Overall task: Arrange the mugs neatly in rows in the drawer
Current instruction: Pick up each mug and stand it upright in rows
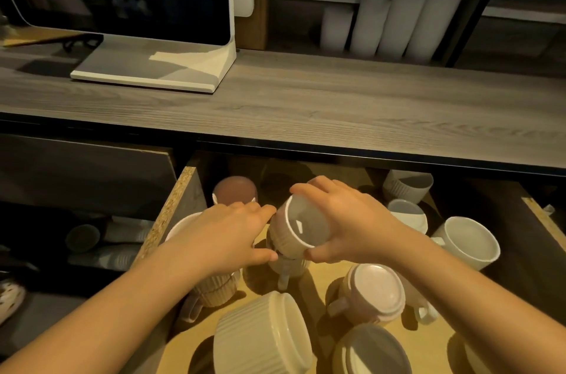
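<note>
Both hands grip one ribbed brown mug (301,228) above the middle of the open drawer (171,208). The left hand (232,235) pinches its left wall between fingers and thumb, and the right hand (349,217) curls over the rim with the thumb beneath. The mug hangs just over a white mug (288,271), so lowering it carelessly could knock ceramic on ceramic and chip a rim. The crowded floor adds risk, since a ribbed cream mug (263,333) lies tipped on its side nearby and could roll if nudged. The held mug is tilted, its mouth facing up towards the camera. Its axis slants down and away to the left, and its handle is hidden.
</note>
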